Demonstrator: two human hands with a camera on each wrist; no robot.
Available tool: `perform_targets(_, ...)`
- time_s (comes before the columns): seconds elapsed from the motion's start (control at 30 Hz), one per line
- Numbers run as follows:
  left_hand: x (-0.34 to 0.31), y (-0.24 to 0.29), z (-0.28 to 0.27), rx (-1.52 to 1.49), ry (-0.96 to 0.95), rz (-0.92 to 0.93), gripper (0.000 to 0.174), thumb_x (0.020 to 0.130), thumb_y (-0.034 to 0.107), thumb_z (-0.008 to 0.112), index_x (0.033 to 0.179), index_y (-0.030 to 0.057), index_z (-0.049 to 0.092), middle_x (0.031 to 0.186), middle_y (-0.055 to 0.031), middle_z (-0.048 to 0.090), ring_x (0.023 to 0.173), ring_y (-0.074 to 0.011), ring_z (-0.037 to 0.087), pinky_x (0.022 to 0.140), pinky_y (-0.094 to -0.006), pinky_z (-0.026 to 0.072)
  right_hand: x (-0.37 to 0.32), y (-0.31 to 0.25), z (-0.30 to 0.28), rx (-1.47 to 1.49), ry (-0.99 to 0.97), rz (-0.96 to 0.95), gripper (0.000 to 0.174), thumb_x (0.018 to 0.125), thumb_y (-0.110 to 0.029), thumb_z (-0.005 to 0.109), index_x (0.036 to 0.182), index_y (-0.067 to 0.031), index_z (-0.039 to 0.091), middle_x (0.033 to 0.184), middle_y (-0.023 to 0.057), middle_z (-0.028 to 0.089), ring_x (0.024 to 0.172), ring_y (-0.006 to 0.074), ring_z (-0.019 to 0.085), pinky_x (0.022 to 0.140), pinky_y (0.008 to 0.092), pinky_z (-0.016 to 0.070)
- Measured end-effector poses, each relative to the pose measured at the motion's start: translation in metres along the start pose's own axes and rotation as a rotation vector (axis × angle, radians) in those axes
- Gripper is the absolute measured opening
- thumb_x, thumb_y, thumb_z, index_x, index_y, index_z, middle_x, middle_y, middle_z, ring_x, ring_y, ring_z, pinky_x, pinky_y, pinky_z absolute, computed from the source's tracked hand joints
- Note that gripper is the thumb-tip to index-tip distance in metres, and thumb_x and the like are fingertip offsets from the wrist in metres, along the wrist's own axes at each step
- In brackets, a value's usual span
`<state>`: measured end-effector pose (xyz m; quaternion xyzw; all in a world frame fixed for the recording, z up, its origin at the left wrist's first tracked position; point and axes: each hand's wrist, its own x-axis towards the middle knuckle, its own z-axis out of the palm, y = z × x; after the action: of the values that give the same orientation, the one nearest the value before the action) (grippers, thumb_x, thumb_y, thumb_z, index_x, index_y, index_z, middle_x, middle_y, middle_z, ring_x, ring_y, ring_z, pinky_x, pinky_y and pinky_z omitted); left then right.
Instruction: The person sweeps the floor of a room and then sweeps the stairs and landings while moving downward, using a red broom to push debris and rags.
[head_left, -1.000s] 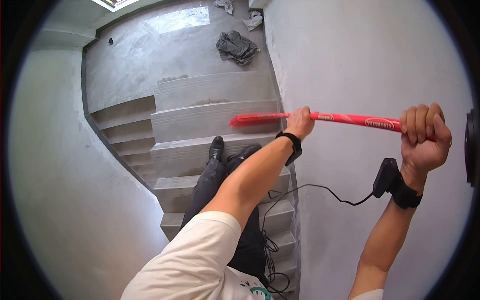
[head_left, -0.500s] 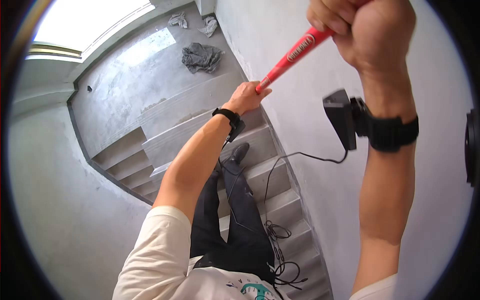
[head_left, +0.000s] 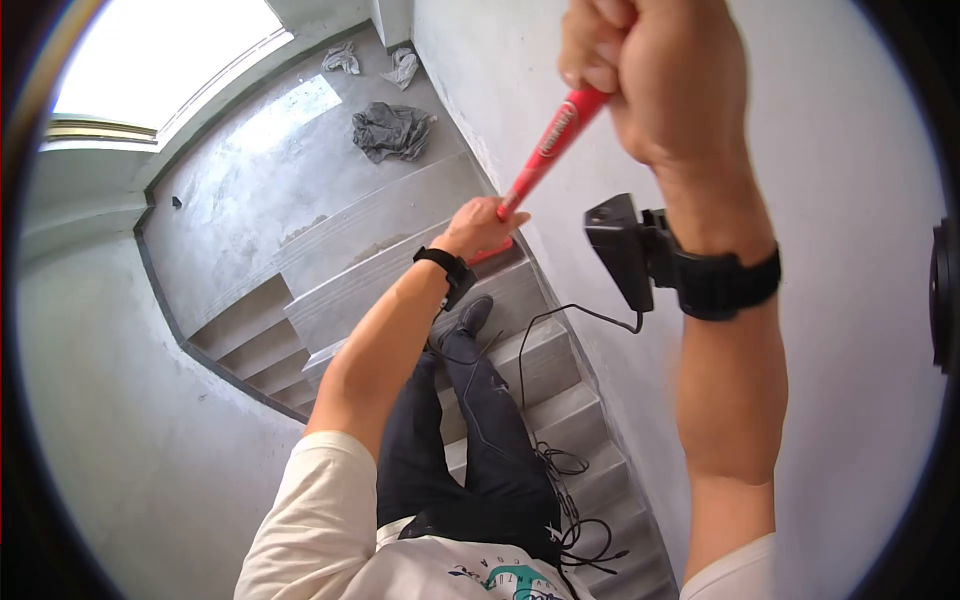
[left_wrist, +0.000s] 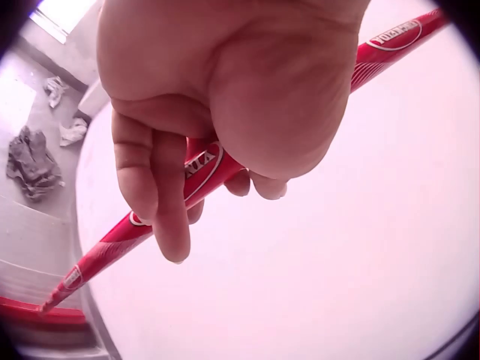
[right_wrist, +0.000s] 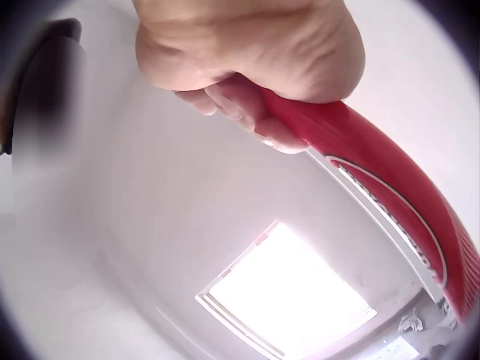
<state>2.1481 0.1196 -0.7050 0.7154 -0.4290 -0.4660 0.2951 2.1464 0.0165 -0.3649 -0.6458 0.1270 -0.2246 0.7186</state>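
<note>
A red handle (head_left: 550, 147) runs slantwise between both hands, with printed oval labels on it. My left hand (head_left: 476, 228) grips its lower part; in the left wrist view this hand (left_wrist: 225, 90) wraps around the shaft (left_wrist: 112, 244). My right hand (head_left: 675, 80) holds the upper end, higher and nearer the camera; the right wrist view shows this hand (right_wrist: 255, 49) curled around the red handle (right_wrist: 390, 172). The red head (head_left: 492, 252) is low by the stair, partly hidden behind my left hand; in the left wrist view its red edge (left_wrist: 56, 316) shows at lower left.
Grey stairs (head_left: 540, 350) run down beside a pale wall (head_left: 850, 400). A dark crumpled cloth (head_left: 390, 132) and two lighter ones lie on the landing, near a bright window (head_left: 170, 60). Black cable (head_left: 585, 535) lies coiled on the steps beside my legs (head_left: 500, 440).
The handle has swung from nearly level to a steep slant. My right hand has moved up and left in the head view, my left hand left; both still grip. The view has shifted.
</note>
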Motion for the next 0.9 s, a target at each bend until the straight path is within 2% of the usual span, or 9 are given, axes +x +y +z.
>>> perform_targets(0.13, -0.036, 0.066, -0.003, 0.005, -0.092, 0.042, 0.038, 0.087, 0.044, 0.056, 0.09, 0.0061, 0.065, 0.082, -0.0186, 0.066, 0.086, -0.038, 0.062, 0.077, -0.045, 0.047, -0.021, -0.043, 0.005, -0.068, 0.114, -0.085, 0.034, 0.086, -0.012, 0.049, 0.053, -0.011, 0.038, 0.045, -0.0039, 0.036, 0.038, 0.0062, 0.03, 0.037, 0.0231, 0.025)
perform_targets(0.17, -0.032, 0.056, 0.007, 0.014, -0.096, 0.05, 0.038, 0.087, 0.044, 0.056, 0.09, 0.0061, 0.065, 0.082, -0.0186, 0.066, 0.086, -0.038, 0.062, 0.077, -0.045, 0.047, -0.029, -0.03, -0.004, -0.22, 0.151, -0.02, 0.03, 0.092, -0.013, 0.037, 0.063, -0.0125, 0.032, 0.05, -0.0021, 0.029, 0.044, 0.0103, 0.029, 0.049, 0.0258, 0.0311)
perform_targets(0.2, -0.023, 0.035, 0.023, 0.007, -0.053, 0.014, 0.038, 0.087, 0.043, 0.056, 0.089, 0.0065, 0.065, 0.082, -0.0183, 0.066, 0.086, -0.038, 0.062, 0.076, -0.0456, 0.0472, -0.031, -0.017, -0.016, -0.565, 0.035, -0.091, 0.026, 0.087, -0.01, 0.039, 0.062, -0.0109, 0.031, 0.049, -0.0005, 0.03, 0.043, 0.0106, 0.027, 0.047, 0.0284, 0.0304)
perform_targets(0.27, -0.005, 0.022, 0.024, 0.003, -0.004, 0.002, 0.037, 0.087, 0.043, 0.056, 0.089, 0.0068, 0.065, 0.082, -0.0181, 0.066, 0.086, -0.0381, 0.062, 0.075, -0.0461, 0.0475, -0.053, 0.001, -0.023, -0.261, 0.13, -0.01, 0.019, 0.086, -0.009, 0.051, 0.068, -0.0042, 0.05, 0.052, -0.0007, 0.042, 0.044, 0.009, 0.039, 0.042, 0.0259, 0.0302)
perform_targets(0.33, -0.004, 0.011, 0.029, 0.128, -0.047, 0.029, 0.036, 0.086, 0.043, 0.058, 0.085, 0.0077, 0.066, 0.08, -0.0183, 0.066, 0.084, -0.0386, 0.062, 0.073, -0.0474, 0.0482, -0.087, 0.003, -0.029, -0.213, 0.177, -0.053, 0.019, 0.083, -0.007, 0.051, 0.065, -0.0033, 0.048, 0.051, -0.0004, 0.04, 0.044, 0.0087, 0.037, 0.043, 0.0255, 0.0301)
perform_targets(0.47, -0.04, 0.036, 0.083, 0.175, 0.252, 0.225, 0.033, 0.084, 0.038, 0.062, 0.07, 0.0076, 0.06, 0.068, -0.0136, 0.062, 0.068, -0.0352, 0.063, 0.06, -0.046, 0.0488, -0.168, -0.045, -0.028, -0.036, 0.344, -0.047, 0.028, 0.078, -0.01, 0.057, 0.06, -0.006, 0.036, 0.05, 0.0012, 0.037, 0.045, 0.0103, 0.03, 0.045, 0.0278, 0.0288)
perform_targets(0.6, -0.089, 0.07, 0.122, 0.085, 0.356, 0.13, 0.028, 0.085, 0.033, 0.063, 0.075, 0.0077, 0.059, 0.078, -0.0112, 0.063, 0.071, -0.0329, 0.063, 0.061, -0.043, 0.0485, -0.261, -0.086, -0.024, -0.132, 0.351, -0.055, 0.037, 0.081, -0.019, 0.065, 0.057, -0.0063, 0.039, 0.045, 0.0025, 0.04, 0.038, 0.0157, 0.035, 0.041, 0.0299, 0.0324)
perform_targets(0.77, -0.161, 0.142, 0.136, 0.152, 0.074, 0.34, 0.02, 0.081, 0.024, 0.066, 0.082, 0.0059, 0.057, 0.081, -0.0114, 0.061, 0.07, -0.0334, 0.063, 0.06, -0.0434, 0.049, -0.383, -0.177, -0.027, -0.13, 0.633, -0.179, 0.037, 0.084, -0.02, 0.061, 0.056, -0.0105, 0.039, 0.045, -0.0002, 0.042, 0.036, 0.0103, 0.036, 0.041, 0.0238, 0.0329)
perform_targets(0.9, -0.233, 0.176, 0.159, 0.241, -0.235, 0.531, 0.021, 0.08, 0.02, 0.066, 0.087, 0.0046, 0.053, 0.083, -0.0119, 0.059, 0.072, -0.0331, 0.063, 0.06, -0.0437, 0.0494, -0.47, -0.231, 0.037, -0.175, 0.915, -0.254, 0.037, 0.084, -0.019, 0.062, 0.056, -0.0108, 0.039, 0.046, -0.0006, 0.042, 0.037, 0.0094, 0.034, 0.042, 0.0224, 0.0315)
